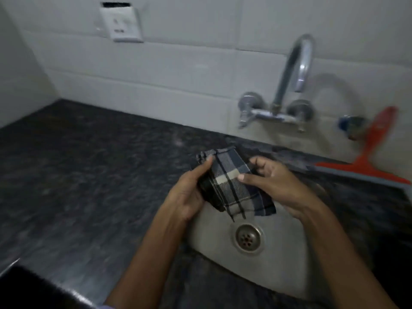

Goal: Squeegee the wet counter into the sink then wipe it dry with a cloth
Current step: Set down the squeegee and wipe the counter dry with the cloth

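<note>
A folded checked cloth [231, 186], dark blue, black and cream, is held in the air over the back left part of the steel sink [287, 259]. My left hand [189, 192] grips its left side, thumb on top. My right hand [274, 181] pinches its right side with thumb and fingers. The dark speckled stone counter [84, 175] stretches to the left of the sink. An orange squeegee [376, 157] with a grey blade leans against the wall at the far right, behind the sink.
A chrome wall tap [292, 85] arches over the sink. A white socket plate [121, 24] sits on the tiled wall. A blue-capped valve [350, 124] is beside the squeegee handle. The drain [248, 238] lies below the cloth. A dark object's edge [26, 284] shows bottom left.
</note>
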